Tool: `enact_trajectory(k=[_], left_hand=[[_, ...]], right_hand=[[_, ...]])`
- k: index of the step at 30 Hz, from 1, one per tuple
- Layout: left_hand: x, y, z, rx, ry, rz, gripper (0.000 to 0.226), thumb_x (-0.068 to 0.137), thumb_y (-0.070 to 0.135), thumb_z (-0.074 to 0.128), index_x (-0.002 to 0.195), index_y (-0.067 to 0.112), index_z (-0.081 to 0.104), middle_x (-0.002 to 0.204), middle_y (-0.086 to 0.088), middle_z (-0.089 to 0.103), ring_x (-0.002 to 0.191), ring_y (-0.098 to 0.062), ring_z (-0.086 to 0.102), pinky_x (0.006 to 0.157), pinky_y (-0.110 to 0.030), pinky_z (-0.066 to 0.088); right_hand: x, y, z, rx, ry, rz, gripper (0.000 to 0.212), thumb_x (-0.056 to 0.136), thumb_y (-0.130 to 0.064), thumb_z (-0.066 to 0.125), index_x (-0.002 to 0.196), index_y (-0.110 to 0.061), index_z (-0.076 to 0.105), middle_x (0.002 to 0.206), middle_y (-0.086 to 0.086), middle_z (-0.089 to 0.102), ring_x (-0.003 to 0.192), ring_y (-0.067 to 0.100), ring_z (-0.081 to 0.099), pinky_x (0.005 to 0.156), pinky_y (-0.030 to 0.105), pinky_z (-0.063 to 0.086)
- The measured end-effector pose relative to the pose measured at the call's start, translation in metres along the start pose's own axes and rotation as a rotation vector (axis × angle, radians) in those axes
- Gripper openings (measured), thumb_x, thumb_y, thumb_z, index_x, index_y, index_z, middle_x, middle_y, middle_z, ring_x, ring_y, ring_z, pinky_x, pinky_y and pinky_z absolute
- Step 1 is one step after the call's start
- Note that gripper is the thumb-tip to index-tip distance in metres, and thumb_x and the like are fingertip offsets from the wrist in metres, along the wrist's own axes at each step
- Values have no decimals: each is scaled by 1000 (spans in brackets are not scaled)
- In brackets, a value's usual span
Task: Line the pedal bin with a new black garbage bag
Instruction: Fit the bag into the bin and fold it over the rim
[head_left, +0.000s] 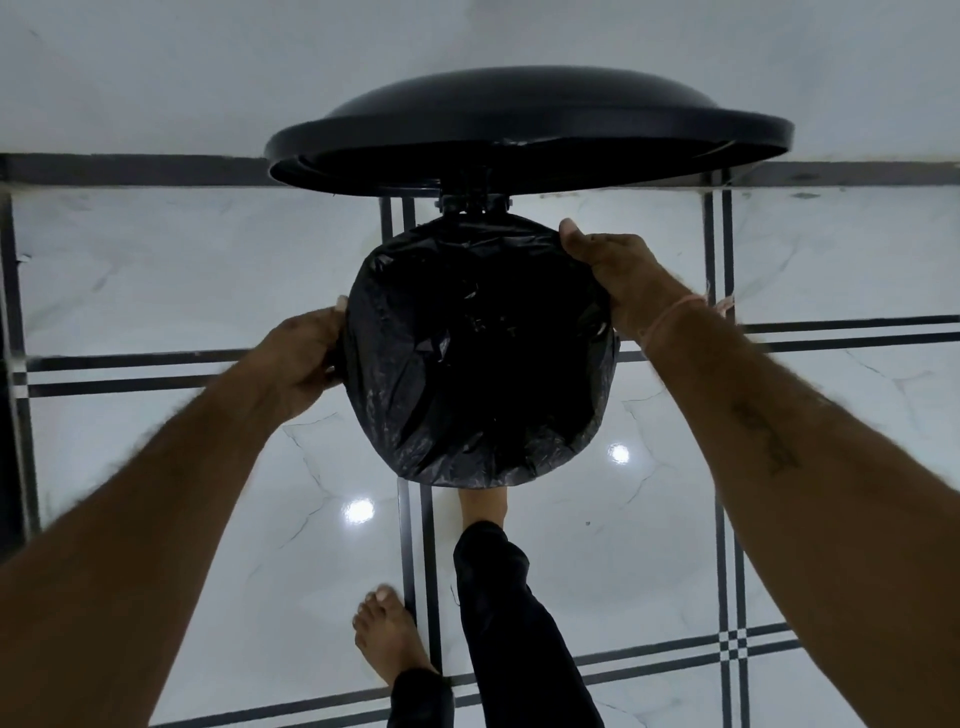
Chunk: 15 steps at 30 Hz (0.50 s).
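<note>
I look straight down on the pedal bin, whose black domed lid (530, 119) stands raised at the far side. A black garbage bag (478, 353) covers the bin's round mouth and hangs folded over its rim all around. My left hand (306, 353) grips the bag's edge at the left side of the rim. At the upper right of the rim, my right hand (618, 275) presses on the bag, thumb on top. My right foot (480, 506) reaches under the bin's near edge, and the pedal is hidden.
The floor (208, 270) is glossy white marble tile with dark double lines and bright light reflections. A pale wall (156, 78) rises just behind the bin. My left foot (387, 634) stands bare on the floor behind the other leg.
</note>
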<state>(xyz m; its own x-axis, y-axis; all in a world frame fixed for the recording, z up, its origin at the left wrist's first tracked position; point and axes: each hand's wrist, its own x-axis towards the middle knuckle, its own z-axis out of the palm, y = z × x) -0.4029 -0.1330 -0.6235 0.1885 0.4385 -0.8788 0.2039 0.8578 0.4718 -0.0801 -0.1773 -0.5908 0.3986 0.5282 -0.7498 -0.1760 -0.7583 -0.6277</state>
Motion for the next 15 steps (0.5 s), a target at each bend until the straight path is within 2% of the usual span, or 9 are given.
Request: enact_trajectory(k=[2, 3, 5, 7, 9, 11, 14, 15], left_hand=[[0, -2, 1, -71, -31, -26, 43, 103, 46, 53, 118, 9, 70, 120, -6, 74, 104, -23, 69, 78, -33, 55], [1, -3, 0, -138, -50, -9, 52, 98, 53, 54, 122, 9, 70, 127, -9, 72, 114, -24, 68, 84, -35, 56], [-5, -3, -1, -223, -90, 43, 55, 89, 62, 57, 112, 15, 74, 116, -3, 75, 109, -20, 70, 91, -35, 56], [-8, -10, -3, -211, -112, 92, 34, 93, 51, 62, 96, 19, 74, 100, 2, 74, 98, -17, 67, 92, -33, 54], [-9, -17, -4, -192, -63, 106, 26, 98, 36, 63, 80, 20, 72, 87, 6, 75, 88, -13, 67, 86, -30, 55], [-8, -15, 0, -220, -2, 71, 35, 98, 33, 64, 69, 20, 78, 80, 7, 77, 77, -8, 72, 75, -27, 59], [-1, -11, 5, -216, 52, -10, 25, 98, 26, 67, 78, 15, 77, 84, -2, 76, 74, -17, 70, 58, -26, 59], [0, -12, 6, -178, 84, -2, 20, 98, 21, 67, 81, 13, 71, 78, -3, 74, 70, -21, 66, 52, -25, 56]], right_hand=[[1, 2, 0, -2, 9, 7, 38, 93, -42, 75, 92, -5, 66, 93, 17, 69, 83, 32, 70, 81, 39, 63], [1, 2, 0, 4, 14, 8, 38, 93, -42, 75, 93, -5, 67, 94, 17, 71, 84, 31, 71, 82, 40, 64], [0, 3, 0, 26, 23, 13, 40, 94, -41, 74, 96, -1, 71, 96, 16, 73, 86, 30, 73, 82, 39, 64], [0, 4, 0, 33, 24, 22, 47, 94, -42, 74, 106, 3, 72, 97, 16, 73, 85, 30, 73, 81, 38, 64], [-1, 3, 0, 27, 16, 23, 43, 94, -43, 73, 105, -2, 70, 95, 15, 73, 82, 28, 73, 74, 33, 64], [-1, 3, 0, 20, 18, 25, 40, 94, -44, 73, 103, -5, 69, 98, 16, 73, 85, 28, 73, 74, 33, 64], [-2, 4, 1, 23, 18, 19, 40, 94, -44, 73, 100, -5, 69, 102, 17, 73, 84, 28, 73, 71, 32, 64], [-3, 5, 1, 31, 15, 15, 39, 94, -43, 73, 99, -4, 70, 102, 17, 73, 82, 27, 73, 68, 31, 64]])
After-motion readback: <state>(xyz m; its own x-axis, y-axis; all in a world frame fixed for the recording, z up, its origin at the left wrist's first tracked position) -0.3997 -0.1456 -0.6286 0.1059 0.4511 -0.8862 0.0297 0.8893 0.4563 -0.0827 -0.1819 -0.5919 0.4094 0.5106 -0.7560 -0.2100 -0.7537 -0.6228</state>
